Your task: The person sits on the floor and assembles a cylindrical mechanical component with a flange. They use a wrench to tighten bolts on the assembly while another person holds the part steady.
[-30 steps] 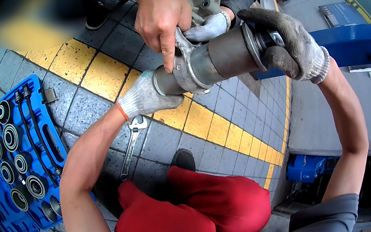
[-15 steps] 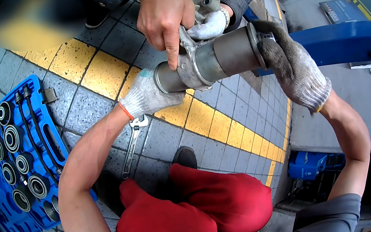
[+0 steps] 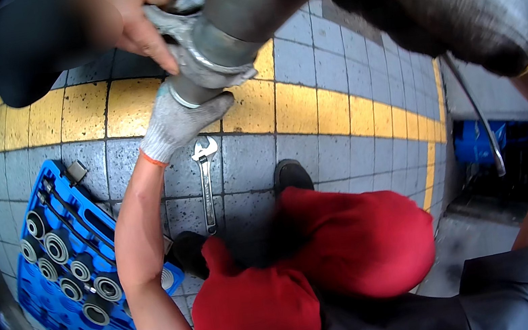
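A grey metal cylinder (image 3: 250,6) slants across the top of the head view. Around its narrower lower part sits the ring of a cast metal part (image 3: 211,63). My left hand (image 3: 182,119), in a light knit glove, is closed around the cylinder's lower end. My right hand (image 3: 445,8), in a dirtier glove, looms blurred at the upper right, its curled fingers by the cylinder's wide upper end. A slim metal bar (image 3: 480,115) sticks out below that glove; whether the hand grips it is hidden. Another person's bare hand (image 3: 137,23) touches the casting with a finger.
An adjustable wrench (image 3: 206,187) lies on the tiled floor before my shoes. An open blue tool case (image 3: 77,329) holding several round sleeves stands left of it. A yellow tile strip (image 3: 316,106) crosses the floor. At the right is a blue box (image 3: 475,140).
The cylinder has come up and left in view and tilts more steeply. My right hand looks much nearer. A metal bar now shows below it. The other person's hand stays at the casting.
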A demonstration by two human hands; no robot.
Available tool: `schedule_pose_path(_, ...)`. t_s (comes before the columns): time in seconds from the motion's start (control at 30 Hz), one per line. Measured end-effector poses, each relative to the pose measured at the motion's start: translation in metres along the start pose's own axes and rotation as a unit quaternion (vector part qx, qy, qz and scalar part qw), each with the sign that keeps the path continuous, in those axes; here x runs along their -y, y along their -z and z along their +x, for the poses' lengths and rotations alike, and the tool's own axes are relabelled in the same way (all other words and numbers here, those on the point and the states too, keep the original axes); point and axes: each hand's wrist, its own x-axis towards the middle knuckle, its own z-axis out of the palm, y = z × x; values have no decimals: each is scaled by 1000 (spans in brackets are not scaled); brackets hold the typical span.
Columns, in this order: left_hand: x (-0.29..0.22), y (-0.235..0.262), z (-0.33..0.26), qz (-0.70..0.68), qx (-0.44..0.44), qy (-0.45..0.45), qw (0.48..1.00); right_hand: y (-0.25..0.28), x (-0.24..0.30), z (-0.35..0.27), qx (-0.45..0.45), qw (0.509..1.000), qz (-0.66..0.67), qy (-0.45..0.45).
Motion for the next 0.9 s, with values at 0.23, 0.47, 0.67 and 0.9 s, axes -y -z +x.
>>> schedule_pose_path(0.23, -15, -9, 4, 28, 0, 92, 995, -40, -63, -43, -75, 984, 143, 81)
schedule_pose_path(0.47, -28, -39, -2, -140, -70, 86, 984, -66, -120, -25, -148, 947, 231, 168)
schedule_pose_path(0.67, -61, -41, -16, -281, -65, 128, 949, -151, -149, 31, -215, 882, 341, 242)
schedule_pose_path(0.9, -104, -48, 0, -365, -92, 152, 914, -142, -153, 38, -107, 856, 429, 268)
